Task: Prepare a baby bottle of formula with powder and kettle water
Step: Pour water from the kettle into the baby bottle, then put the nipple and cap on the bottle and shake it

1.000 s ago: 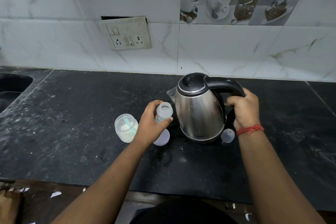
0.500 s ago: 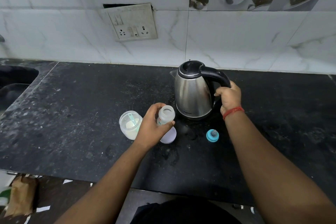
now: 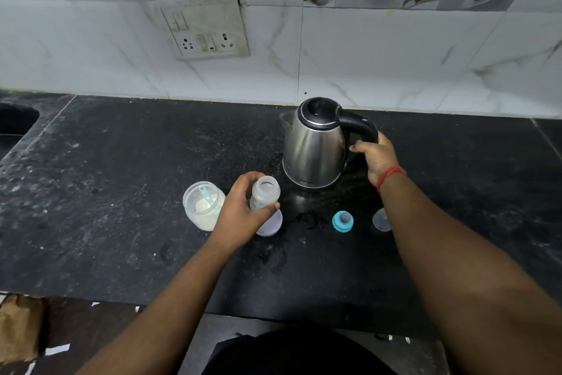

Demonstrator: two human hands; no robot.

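Gripping open bottle (image 3: pixel 265 192) left (image 3: pixel 240 210), kettle (image 3: pixel 316 146) handle right (image 3: pixel 375 155), mid-frame; cap off, water unpoured, powder jar (image 3: pixel 202 204) open.

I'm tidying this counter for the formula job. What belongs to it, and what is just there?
Belongs: baby bottle, kettle, open powder jar with scoop, blue teat ring, clear cap, lilac lid.
Just there: wall socket plate, sink.

black stone counter (image 3: pixel 121 222) | on it: steel kettle (image 3: pixel 314 152), open powder jar (image 3: pixel 202 205), lilac lid (image 3: pixel 270 224), blue teat ring (image 3: pixel 343 221), clear cap (image 3: pixel 381 220)
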